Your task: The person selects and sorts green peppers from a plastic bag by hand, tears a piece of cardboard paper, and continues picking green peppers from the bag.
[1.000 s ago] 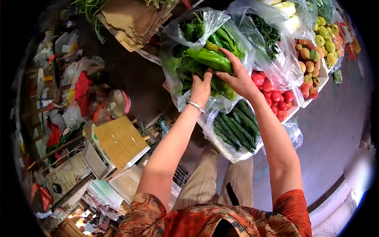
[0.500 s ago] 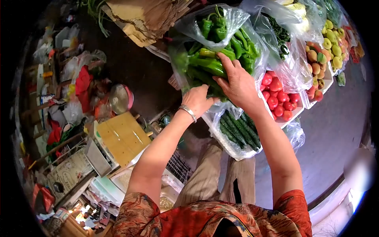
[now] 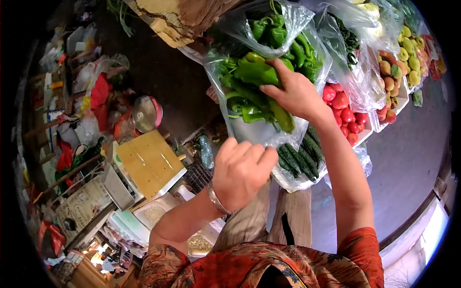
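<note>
My right hand (image 3: pixel 300 93) reaches into a clear plastic bag (image 3: pixel 259 134) of green peppers (image 3: pixel 249 98). Its thumb and fingers close on a broad green pepper (image 3: pixel 259 74) at the top of the pile. Nearer my body, my left hand (image 3: pixel 242 173), with a silver bracelet (image 3: pixel 217 199) at the wrist, is apart from the peppers. Its fingers are curled, back of the hand up, so whatever they hold is hidden. Below the bag's right side, dark green cucumbers (image 3: pixel 302 156) lie in a plastic-lined white box.
Tomatoes (image 3: pixel 343 113), peaches (image 3: pixel 391 79) and yellow-green fruit (image 3: pixel 408 50) sit in white boxes to the right. Torn cardboard (image 3: pixel 185 19) lies at the upper left. A yellow wooden board (image 3: pixel 149 163), a round metal pan (image 3: pixel 146 114) and cluttered shelves stand on the left.
My left hand has drawn back from the peppers toward my body and curled up. My right hand stays at the pile, shifted slightly right. More of the bag's near side shows.
</note>
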`<control>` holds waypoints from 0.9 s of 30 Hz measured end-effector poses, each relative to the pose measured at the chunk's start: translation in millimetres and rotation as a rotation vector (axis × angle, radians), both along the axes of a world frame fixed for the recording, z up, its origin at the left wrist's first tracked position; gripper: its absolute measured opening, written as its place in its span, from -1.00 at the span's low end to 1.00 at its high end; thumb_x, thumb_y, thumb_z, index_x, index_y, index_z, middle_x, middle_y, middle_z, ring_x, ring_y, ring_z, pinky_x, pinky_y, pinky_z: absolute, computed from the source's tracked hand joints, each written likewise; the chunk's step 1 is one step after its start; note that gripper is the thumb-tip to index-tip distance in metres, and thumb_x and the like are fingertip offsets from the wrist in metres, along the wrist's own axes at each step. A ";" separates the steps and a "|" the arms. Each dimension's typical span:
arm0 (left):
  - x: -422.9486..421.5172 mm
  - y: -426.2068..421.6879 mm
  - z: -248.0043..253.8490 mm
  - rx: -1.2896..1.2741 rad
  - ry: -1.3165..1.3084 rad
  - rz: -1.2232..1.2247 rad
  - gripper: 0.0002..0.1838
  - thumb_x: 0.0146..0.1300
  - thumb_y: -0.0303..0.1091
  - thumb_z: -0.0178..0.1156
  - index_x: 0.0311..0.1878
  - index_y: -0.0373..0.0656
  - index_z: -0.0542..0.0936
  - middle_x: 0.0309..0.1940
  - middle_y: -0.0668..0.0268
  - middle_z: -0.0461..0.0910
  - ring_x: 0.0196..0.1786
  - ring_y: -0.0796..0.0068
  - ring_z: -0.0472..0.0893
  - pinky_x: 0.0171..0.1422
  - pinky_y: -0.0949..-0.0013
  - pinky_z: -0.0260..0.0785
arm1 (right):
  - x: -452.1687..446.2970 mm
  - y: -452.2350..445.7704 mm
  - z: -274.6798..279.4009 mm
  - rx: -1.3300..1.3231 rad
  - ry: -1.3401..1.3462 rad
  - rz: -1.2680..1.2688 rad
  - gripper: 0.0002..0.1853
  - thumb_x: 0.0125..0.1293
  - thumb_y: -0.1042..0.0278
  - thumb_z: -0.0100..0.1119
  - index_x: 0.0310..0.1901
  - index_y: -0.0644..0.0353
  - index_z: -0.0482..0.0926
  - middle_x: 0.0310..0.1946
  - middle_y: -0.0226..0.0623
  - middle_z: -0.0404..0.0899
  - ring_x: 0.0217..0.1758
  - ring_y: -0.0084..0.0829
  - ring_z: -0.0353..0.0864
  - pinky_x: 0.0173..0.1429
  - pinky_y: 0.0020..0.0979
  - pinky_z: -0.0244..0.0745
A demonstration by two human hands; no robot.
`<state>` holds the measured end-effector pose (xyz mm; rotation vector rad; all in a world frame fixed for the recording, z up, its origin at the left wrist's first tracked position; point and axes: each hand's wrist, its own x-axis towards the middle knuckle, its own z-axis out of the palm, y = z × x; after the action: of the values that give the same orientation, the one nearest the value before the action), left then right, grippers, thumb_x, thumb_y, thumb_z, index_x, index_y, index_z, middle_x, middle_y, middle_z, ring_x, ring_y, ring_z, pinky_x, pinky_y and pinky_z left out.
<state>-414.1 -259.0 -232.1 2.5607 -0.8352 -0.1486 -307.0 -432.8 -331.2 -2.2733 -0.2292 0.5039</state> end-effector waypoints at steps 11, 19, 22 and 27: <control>-23.7 -19.2 -5.1 -0.092 -0.018 -0.026 -0.76 -0.10 -0.44 0.19 -0.27 -0.23 0.59 -0.52 0.33 0.39 -0.47 0.38 0.40 -0.36 0.30 0.13 | 48.9 56.8 -31.6 0.170 -0.119 -0.255 -0.43 0.31 -0.05 0.09 0.19 0.21 0.36 0.00 0.17 0.58 0.14 0.15 0.52 0.23 0.00 0.40; -21.5 -27.1 -11.3 -0.188 -0.033 0.034 -0.82 -0.04 -0.44 0.19 -0.29 -0.18 0.58 -0.50 0.36 0.32 -0.42 0.38 0.40 -0.28 0.30 0.14 | 61.6 76.8 -58.5 -0.021 -0.633 -0.277 -0.44 0.25 0.05 0.21 0.27 -0.09 0.38 -0.19 -0.02 0.50 -0.06 -0.04 0.52 -0.04 -0.02 0.45; -32.3 -27.1 -15.1 -0.182 0.019 0.022 -0.82 -0.03 -0.44 0.19 -0.29 -0.18 0.57 -0.49 0.37 0.32 -0.41 0.38 0.40 -0.27 0.30 0.14 | 46.8 76.7 -62.5 -0.132 -0.751 -0.181 -0.52 0.28 0.11 0.19 0.24 -0.14 0.45 -0.15 -0.01 0.43 -0.16 -0.03 0.47 -0.14 -0.12 0.45; -45.6 -30.5 -16.1 -0.137 0.112 -0.041 -0.80 -0.04 -0.39 0.17 -0.29 -0.19 0.56 -0.47 0.35 0.33 -0.38 0.38 0.40 -0.25 0.30 0.16 | 84.2 78.7 -82.5 -0.048 -0.929 -0.211 -0.68 0.15 0.32 0.23 -0.01 -0.07 0.62 -0.16 -0.08 0.46 -0.16 -0.04 0.48 -0.13 -0.14 0.42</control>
<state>-459.7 -289.4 -248.2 2.3855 -0.8267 -0.2372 -222.8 -354.1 -413.7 -2.3864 -0.4209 -0.6921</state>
